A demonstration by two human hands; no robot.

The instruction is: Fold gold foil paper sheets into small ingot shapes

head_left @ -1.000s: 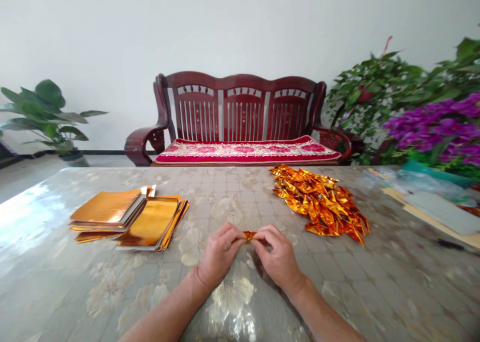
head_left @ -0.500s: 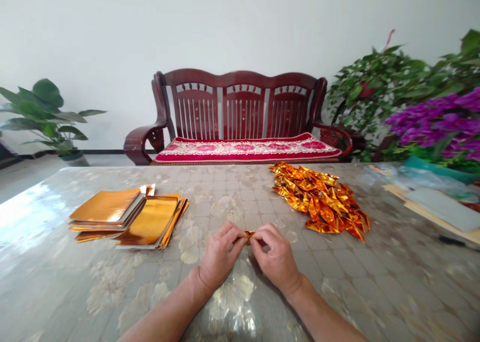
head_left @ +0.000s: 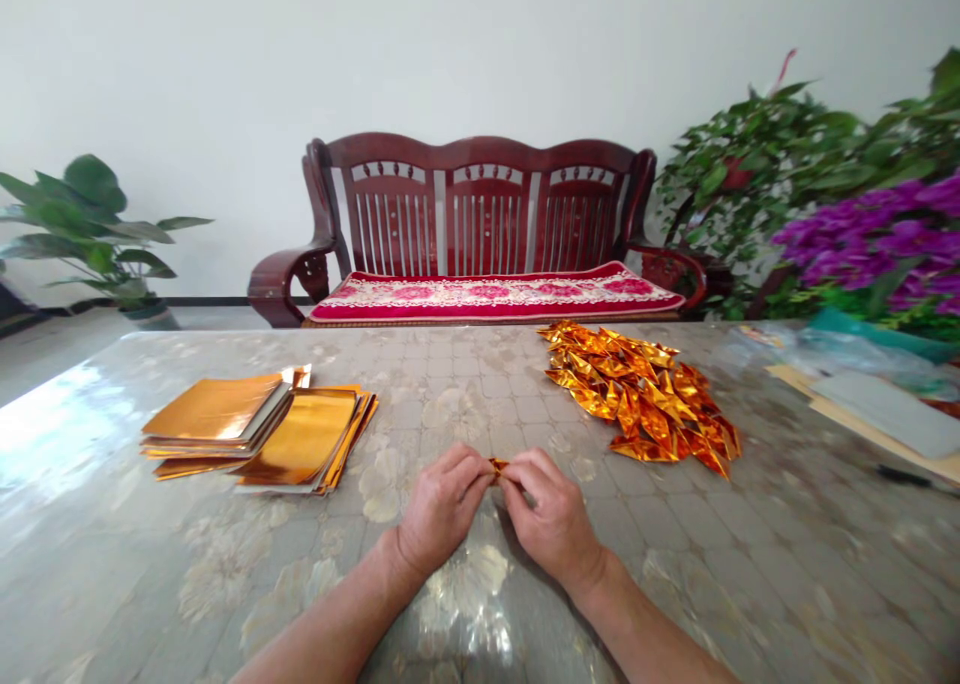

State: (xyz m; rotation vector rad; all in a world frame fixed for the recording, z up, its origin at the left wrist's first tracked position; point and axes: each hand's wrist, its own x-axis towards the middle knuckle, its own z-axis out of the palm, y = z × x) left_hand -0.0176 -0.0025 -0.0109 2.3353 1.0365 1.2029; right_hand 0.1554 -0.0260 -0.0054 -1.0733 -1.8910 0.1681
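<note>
Between my fingertips is a small piece of folded gold foil paper [head_left: 497, 467], mostly covered by the fingers. My left hand [head_left: 444, 504] pinches its left side, and my right hand [head_left: 551, 509] pinches its right side. Both hands are close together just above or on the table. To the left lie two overlapping stacks of flat gold foil sheets [head_left: 304, 439]. On the right, beyond my right hand, is a heap of shiny folded foil pieces [head_left: 637, 394] with pointed ends.
A patterned, glossy cover lies over the table [head_left: 330, 584]. At the right are a pale flat board [head_left: 889, 411], a black pen-like item [head_left: 904, 476], clear plastic and purple flowers [head_left: 885, 239]. A wooden bench [head_left: 484, 214] stands behind, with a potted plant [head_left: 101, 234] at left.
Both hands hold nearly the same place and grip on the foil piece, with only a slight finger shift. The whole view has moved a little.
</note>
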